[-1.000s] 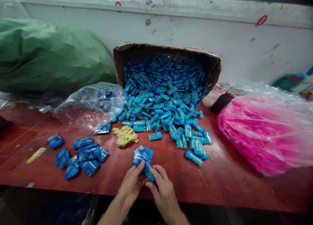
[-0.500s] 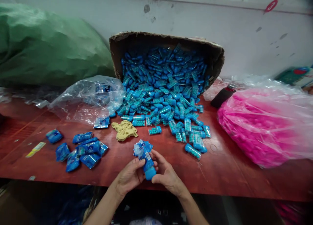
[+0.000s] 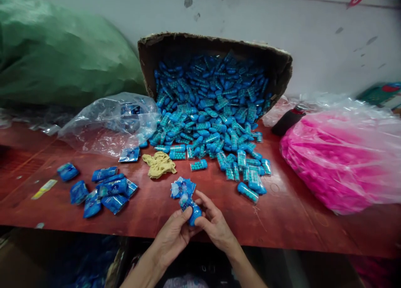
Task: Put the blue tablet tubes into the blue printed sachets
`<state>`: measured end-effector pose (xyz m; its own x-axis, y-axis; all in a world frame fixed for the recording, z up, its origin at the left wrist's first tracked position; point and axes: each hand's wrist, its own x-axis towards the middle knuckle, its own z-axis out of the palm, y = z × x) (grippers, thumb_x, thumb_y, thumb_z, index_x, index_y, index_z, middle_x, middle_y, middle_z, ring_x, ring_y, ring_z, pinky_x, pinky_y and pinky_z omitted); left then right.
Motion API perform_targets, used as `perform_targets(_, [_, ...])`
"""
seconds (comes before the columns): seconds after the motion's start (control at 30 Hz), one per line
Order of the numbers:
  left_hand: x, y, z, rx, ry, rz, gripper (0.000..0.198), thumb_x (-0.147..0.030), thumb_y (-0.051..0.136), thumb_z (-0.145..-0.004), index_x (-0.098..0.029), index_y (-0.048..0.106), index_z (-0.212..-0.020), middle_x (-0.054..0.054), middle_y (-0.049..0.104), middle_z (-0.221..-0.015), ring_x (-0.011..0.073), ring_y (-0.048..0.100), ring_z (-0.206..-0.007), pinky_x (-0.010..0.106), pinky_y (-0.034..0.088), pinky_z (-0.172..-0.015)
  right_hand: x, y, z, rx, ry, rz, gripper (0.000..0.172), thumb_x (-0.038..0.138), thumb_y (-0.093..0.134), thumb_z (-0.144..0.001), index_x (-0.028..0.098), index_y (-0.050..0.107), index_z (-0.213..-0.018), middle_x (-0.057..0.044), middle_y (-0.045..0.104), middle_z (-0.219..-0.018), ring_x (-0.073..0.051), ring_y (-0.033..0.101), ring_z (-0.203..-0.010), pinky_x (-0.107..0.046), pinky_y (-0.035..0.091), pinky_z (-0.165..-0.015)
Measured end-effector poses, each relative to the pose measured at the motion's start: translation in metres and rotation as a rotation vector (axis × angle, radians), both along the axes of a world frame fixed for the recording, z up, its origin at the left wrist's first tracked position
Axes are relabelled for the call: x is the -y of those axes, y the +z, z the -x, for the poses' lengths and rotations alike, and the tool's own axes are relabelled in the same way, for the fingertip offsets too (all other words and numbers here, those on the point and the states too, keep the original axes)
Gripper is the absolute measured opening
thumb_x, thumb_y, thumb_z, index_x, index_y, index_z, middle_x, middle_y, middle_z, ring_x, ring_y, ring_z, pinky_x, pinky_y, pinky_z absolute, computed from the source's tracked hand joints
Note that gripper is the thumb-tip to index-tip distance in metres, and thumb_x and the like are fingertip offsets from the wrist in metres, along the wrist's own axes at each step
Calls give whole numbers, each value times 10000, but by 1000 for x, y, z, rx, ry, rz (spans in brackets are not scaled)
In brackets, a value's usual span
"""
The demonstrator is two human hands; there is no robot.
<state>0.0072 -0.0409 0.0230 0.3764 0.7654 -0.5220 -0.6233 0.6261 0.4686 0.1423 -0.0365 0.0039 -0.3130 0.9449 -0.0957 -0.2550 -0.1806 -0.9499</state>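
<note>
A small blue packet [image 3: 193, 215] with printing on it is pinched between my two hands near the table's front edge. My left hand [image 3: 175, 225] has its thumb on the packet's upper face, with its other fingers curled underneath. On the far side, my right hand [image 3: 216, 223] presses its thumb against the packet's lower end, fingers bent around it. Just beyond lies a fanned pile of blue printed cards [image 3: 183, 187]. Finished-looking blue packets [image 3: 112, 187] lie in a loose group at the left. Clear tubes of turquoise balls with blue caps [image 3: 248, 192] lie to the right.
A cardboard box [image 3: 216, 41] on its side spills many capped tubes onto the red table [image 3: 300, 225]. Left are a clear plastic bag [image 3: 90, 133], a yellow crumpled cloth [image 3: 159, 165] and a large green sack [image 3: 65, 58]. Right are a black bottle [image 3: 288, 120] and a bag of pink items [image 3: 328, 166].
The packet in my hands looks shorter and more folded, its printed wrap now bunched over the blue end. My left hand has shifted slightly right; the card pile is more exposed.
</note>
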Motion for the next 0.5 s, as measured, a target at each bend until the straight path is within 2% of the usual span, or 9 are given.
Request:
perform_targets(0.13, [1,2,-8,-43,36,14,162,-256,572,-764,-129,667,-795,51,698,-755,150,640,-708,287,485,-745,2,-10,4,106,-81,-121,536,185,592,-744,306,445,-1245,7,549,-959,-117,533,-742,-238,449,-703])
perform_targets(0.23, [1,2,-14,-81,92,37,178,-281,575,-760,-136,665,-813,48,701,-752,157,645,-711,296,486,-754,5,-18,11,217,-248,-201,425,201,565,-770,282,517,-1185,-12,589,-985,-157,548,-868,-282,432,-810])
perform_targets(0.33, [0,2,-16,-110,136,53,195,-299,578,-756,-137,659,-828,53,704,-763,164,648,-729,305,491,-757,7,-19,16,211,-343,-166,365,211,564,-767,266,564,-1129,-24,604,-1016,-171,549,-903,-296,430,-827])
perform_targets(0.4, [0,2,-14,-110,116,58,186,-288,582,-754,-135,653,-832,55,705,-768,165,651,-724,314,496,-751,6,-17,15,96,-302,-67,371,211,574,-753,262,564,-1120,-18,611,-982,-156,568,-827,-282,456,-761])
perform_targets(0.5, [-1,2,-5,-83,55,57,150,-233,591,-751,-126,645,-841,70,709,-806,170,656,-730,322,501,-744,1,-12,10,-61,-157,47,425,212,618,-713,269,555,-1128,-6,599,-995,-135,568,-779,-259,456,-719])
